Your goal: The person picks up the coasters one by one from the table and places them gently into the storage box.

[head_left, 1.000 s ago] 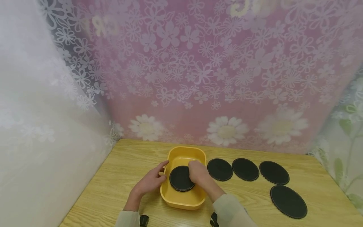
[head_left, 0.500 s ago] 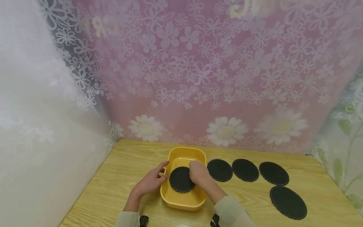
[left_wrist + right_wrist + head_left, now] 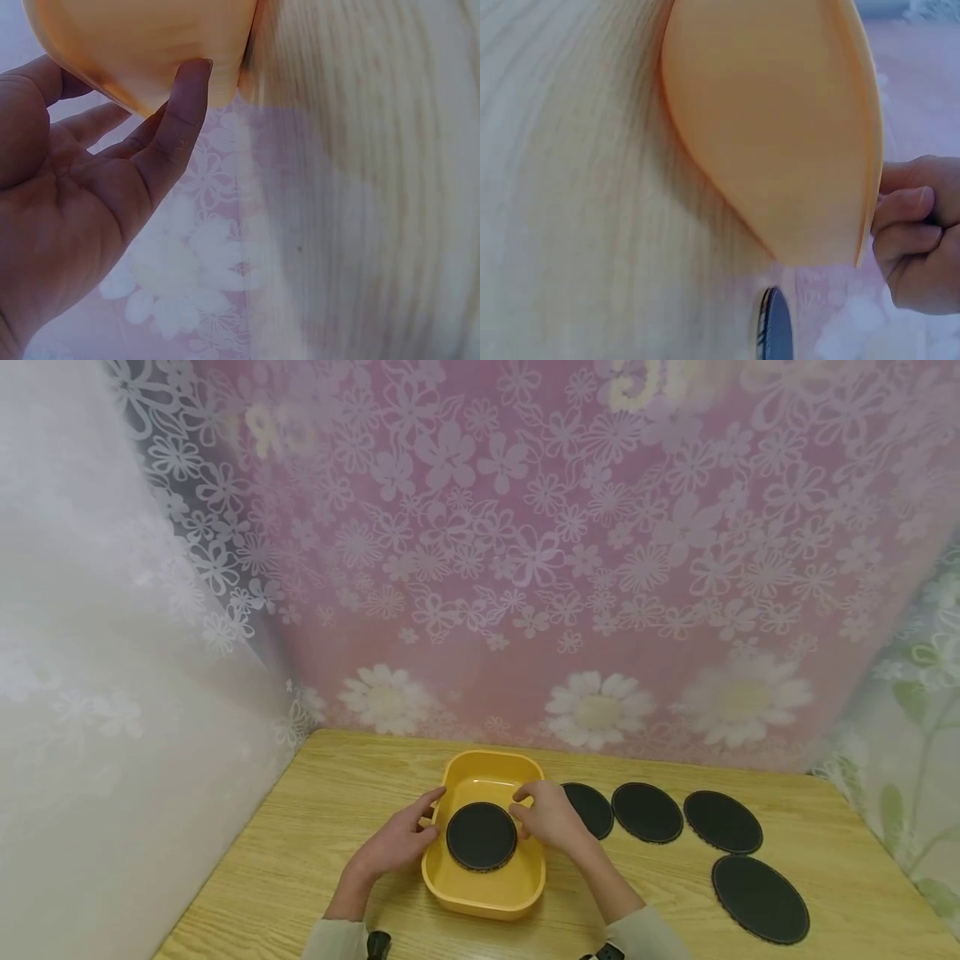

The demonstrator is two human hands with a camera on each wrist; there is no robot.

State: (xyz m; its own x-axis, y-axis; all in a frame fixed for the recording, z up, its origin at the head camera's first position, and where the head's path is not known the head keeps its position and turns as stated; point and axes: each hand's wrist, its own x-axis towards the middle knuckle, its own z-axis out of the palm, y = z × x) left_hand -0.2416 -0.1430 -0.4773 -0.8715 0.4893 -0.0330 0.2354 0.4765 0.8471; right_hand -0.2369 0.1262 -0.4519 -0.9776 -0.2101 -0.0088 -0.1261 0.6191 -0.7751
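A yellow rectangular tub point(image 3: 483, 893) with rounded corners stands on the table. Inside it lies a round black coaster point(image 3: 482, 837) with a stitched edge. My left hand point(image 3: 397, 839) holds the tub's left rim; in the left wrist view one finger presses the outer wall while other fingers reach over the rim. Above the tub's right rim is my right hand point(image 3: 553, 817), its fingers loosely bent and apart, with nothing between them. In the right wrist view these fingers point(image 3: 907, 210) show just beyond the rim.
To the right of the tub, several more black coasters lie flat: one partly behind my right hand point(image 3: 592, 810), two along the back point(image 3: 648, 812), and one nearer the front right point(image 3: 761, 898). Flowered cloth point(image 3: 480, 610) hangs close behind the wooden table point(image 3: 300, 860).
My right hand has let go of the coaster in the tub and moved right to the rim, its fingers spreading. The coaster stays in place, and my left hand has hardly moved.
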